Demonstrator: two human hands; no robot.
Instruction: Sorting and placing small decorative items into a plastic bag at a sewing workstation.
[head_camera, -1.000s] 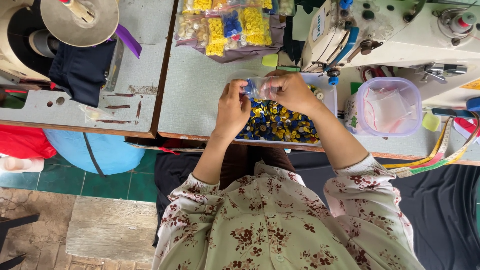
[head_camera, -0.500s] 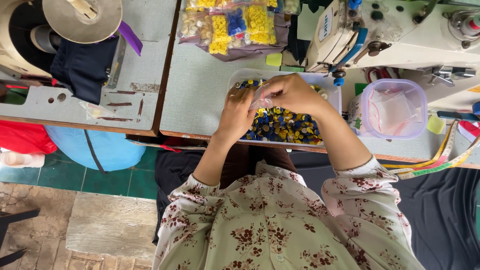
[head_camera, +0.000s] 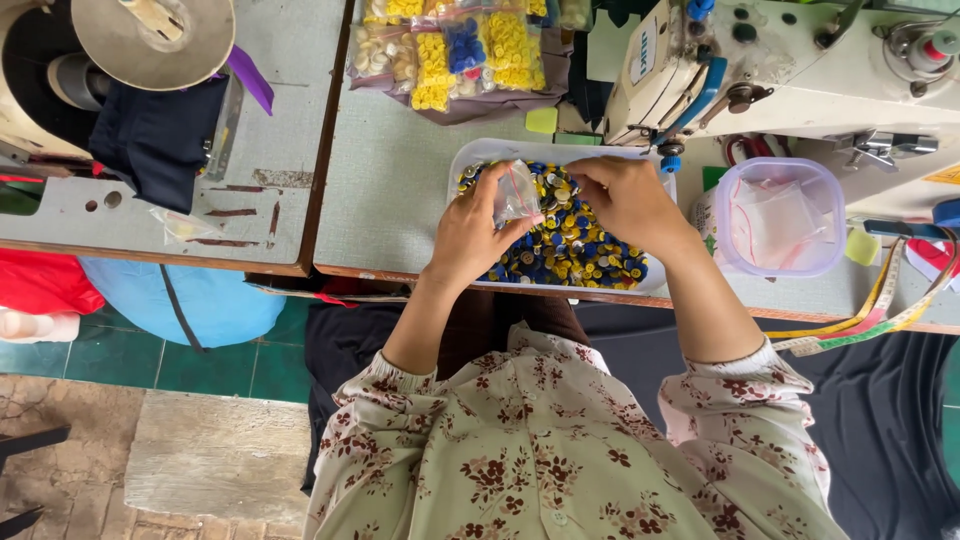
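On the grey table (head_camera: 400, 200), left hand (head_camera: 470, 235) fingers pinch a small clear bag (head_camera: 518, 192); right hand (head_camera: 625, 200) fingers curl closed.

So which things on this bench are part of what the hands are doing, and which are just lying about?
In use:
- left hand holding a small clear bag
- right hand over the buttons
- white tray holding them

Lying about:
- sewing machine
- lilac tub
- bagged buttons
- measuring tape
- dark cloth
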